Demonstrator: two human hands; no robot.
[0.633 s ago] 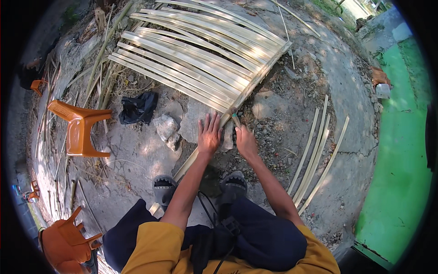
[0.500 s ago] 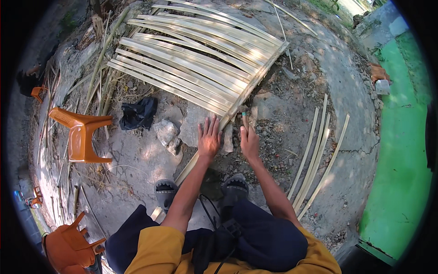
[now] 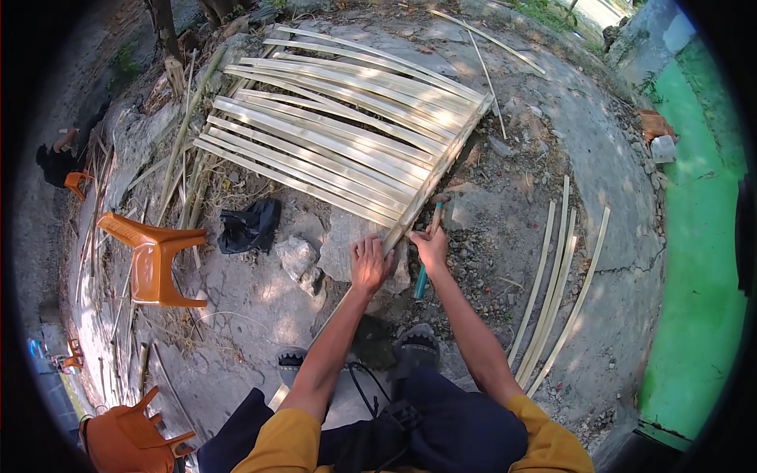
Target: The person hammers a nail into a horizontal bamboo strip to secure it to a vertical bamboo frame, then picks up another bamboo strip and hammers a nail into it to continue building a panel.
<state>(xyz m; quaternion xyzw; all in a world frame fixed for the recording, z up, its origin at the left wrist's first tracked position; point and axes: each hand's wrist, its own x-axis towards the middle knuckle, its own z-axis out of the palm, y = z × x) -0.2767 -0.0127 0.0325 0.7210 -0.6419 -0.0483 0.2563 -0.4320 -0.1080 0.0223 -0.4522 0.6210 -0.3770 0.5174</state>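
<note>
A slatted bamboo panel (image 3: 339,130) lies ahead of me, its pale strips fixed along a bamboo edge rail (image 3: 441,169) at their right ends. My left hand (image 3: 371,266) is closed with bent fingers around the near end of this rail, over a flat stone (image 3: 341,246). Just to the right, my right hand (image 3: 430,247) is closed about the middle of a hammer (image 3: 420,285) with a teal handle; its thumb side touches the rail. The hammer's head points away from me, and the hand covers part of the handle.
Loose bamboo strips (image 3: 544,288) lie at the right, before a green wall (image 3: 686,260). On the left are an orange plastic chair (image 3: 150,268), a black plastic bag (image 3: 248,226) and a rock (image 3: 297,260). Another person (image 3: 59,162) sits at the far left.
My left hand has gone from lying flat with fingers stretched to curling round the rail. The right hand has shifted toward the rail's end, and the hammer's teal handle now shows below it.
</note>
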